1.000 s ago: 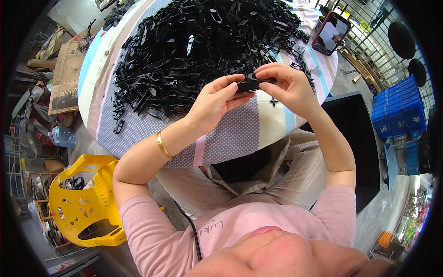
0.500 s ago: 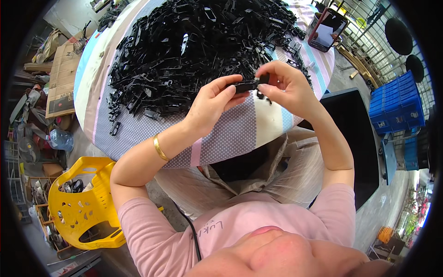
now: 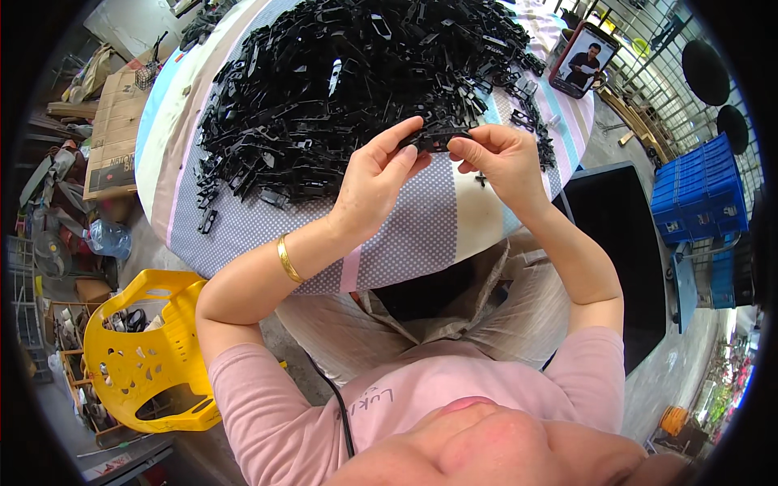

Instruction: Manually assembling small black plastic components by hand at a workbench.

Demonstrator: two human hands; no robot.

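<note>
Between my two hands is a small, long black plastic part (image 3: pixel 439 138), raised over the near side of the table. My left hand (image 3: pixel 378 168) pinches its left end between thumb and fingers. At its right end, the thumb and fingertips of my right hand (image 3: pixel 504 162) are closed on it. Fingers hide both ends, and its exact kind does not show. Just beyond my hands, a large heap of similar black plastic parts (image 3: pixel 300 97) covers most of the table.
The round table (image 3: pixel 243 243) wears a striped, dotted cloth. A phone (image 3: pixel 582 61) stands at its far right edge. A yellow plastic chair (image 3: pixel 150 356) is at the left, near a cardboard box (image 3: pixel 113 134). Blue crates (image 3: pixel 698 186) and a large black bin (image 3: pixel 624 243) stand at the right.
Half a second ago my right hand held a small black piece at the right end of the part. Now the hand sits slightly lower, gripping that end, and the part shows a different side.
</note>
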